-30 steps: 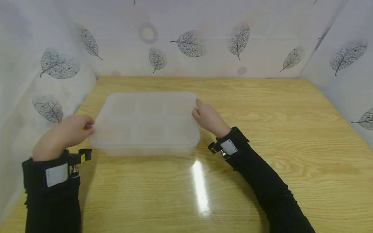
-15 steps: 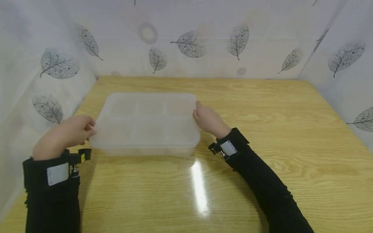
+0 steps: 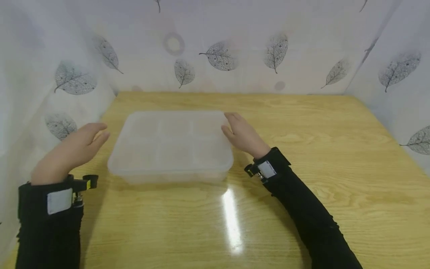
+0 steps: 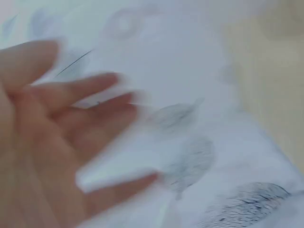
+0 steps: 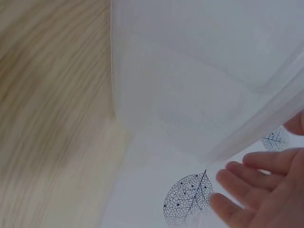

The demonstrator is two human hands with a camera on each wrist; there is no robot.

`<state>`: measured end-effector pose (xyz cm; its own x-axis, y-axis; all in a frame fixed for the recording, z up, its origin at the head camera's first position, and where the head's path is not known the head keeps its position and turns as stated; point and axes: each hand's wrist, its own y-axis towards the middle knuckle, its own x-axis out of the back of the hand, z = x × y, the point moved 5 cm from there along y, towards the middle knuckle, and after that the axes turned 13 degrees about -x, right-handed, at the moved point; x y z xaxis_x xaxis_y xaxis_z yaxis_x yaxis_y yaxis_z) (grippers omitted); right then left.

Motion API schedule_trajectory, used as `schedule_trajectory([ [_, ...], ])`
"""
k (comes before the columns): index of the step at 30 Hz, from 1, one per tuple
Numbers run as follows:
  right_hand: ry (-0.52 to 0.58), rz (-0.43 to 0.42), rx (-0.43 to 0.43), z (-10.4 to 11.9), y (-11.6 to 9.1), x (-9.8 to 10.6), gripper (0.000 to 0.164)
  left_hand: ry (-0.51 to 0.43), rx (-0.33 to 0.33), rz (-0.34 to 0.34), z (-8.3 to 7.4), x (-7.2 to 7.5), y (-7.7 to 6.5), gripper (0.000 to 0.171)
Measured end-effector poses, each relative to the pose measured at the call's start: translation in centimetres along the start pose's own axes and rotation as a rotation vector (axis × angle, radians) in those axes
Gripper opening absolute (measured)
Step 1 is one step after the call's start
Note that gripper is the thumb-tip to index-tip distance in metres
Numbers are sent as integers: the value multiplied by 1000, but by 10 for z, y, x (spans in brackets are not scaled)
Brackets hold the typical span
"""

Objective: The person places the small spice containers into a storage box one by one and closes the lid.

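Observation:
A translucent white plastic storage box (image 3: 169, 145) with a lid sits on the wooden table, left of centre; faint divider lines show through the lid. My left hand (image 3: 72, 149) is off the box's left side, its thumb and fingers apart with nothing between them. In the left wrist view the same hand (image 4: 57, 128) is blurred, palm showing and fingers spread. At the box's right edge is my right hand (image 3: 243, 136), fingers extended close to the rim. The right wrist view shows those fingers (image 5: 247, 185) loosely straight beside the box wall (image 5: 190, 95), holding nothing.
The wood-grain table (image 3: 319, 149) spreads to the right and in front of the box, with a bright light reflection (image 3: 232, 220) near the front. A white curtain (image 3: 235, 30) with leaf prints stands behind the table and along both sides.
My left hand has let go of the box's left edge and drawn away to the left, fingers opening. My right hand's fingers have loosened at the right edge. The view has shifted slightly.

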<state>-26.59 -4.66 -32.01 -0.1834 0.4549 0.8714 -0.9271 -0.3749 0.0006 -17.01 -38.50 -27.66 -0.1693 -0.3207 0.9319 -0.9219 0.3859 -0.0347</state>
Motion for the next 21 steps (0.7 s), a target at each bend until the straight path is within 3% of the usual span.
schedule_trajectory([
  [2, -30, 27, 34, 0, 1, -3, 53, -6, -42, -11, 2, 0, 13, 52],
  [6, -82, 88, 55, -7, -2, -9, 51, -5, -92, 110, 12, -12, 45, 53],
  [9, -117, 103, 64, -11, -5, -14, 50, 0, -126, 187, 18, -21, 60, 51],
  [16, -158, 123, 105, -4, -4, -15, 48, 128, -121, 221, 17, -19, 63, 49],
  [21, -183, 143, 128, 6, 4, -10, 47, 82, -91, 201, 19, -10, 59, 49],
])
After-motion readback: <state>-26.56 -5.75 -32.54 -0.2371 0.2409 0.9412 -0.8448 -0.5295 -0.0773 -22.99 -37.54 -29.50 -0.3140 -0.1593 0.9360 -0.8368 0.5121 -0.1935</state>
